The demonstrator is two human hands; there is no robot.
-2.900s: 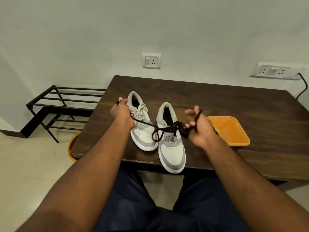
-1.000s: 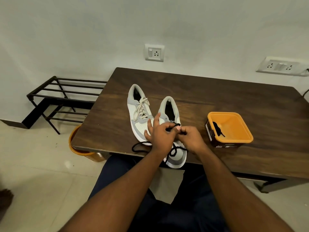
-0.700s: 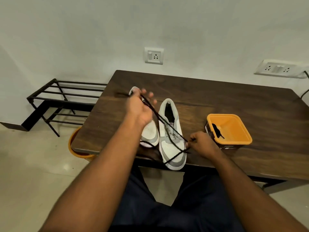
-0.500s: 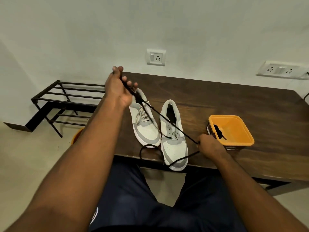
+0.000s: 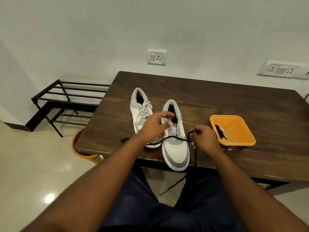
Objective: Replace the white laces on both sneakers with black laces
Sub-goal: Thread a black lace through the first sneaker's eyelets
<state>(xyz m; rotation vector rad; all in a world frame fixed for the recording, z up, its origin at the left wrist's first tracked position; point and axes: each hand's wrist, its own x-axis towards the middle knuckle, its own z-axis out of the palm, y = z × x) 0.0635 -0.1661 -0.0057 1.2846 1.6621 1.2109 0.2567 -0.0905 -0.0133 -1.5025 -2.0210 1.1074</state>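
Sneaker toe overhangs the table edge at 6 o'clock; right hand pinches the black lace, left hand hovers, fingers loose; tongue label unreadable.

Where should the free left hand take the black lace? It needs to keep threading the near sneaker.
Probably on the taut stretch of the black lace across the right sneaker, from above with the left hand. That span lies exposed between toe and tongue; the right hand already pinches its other end.
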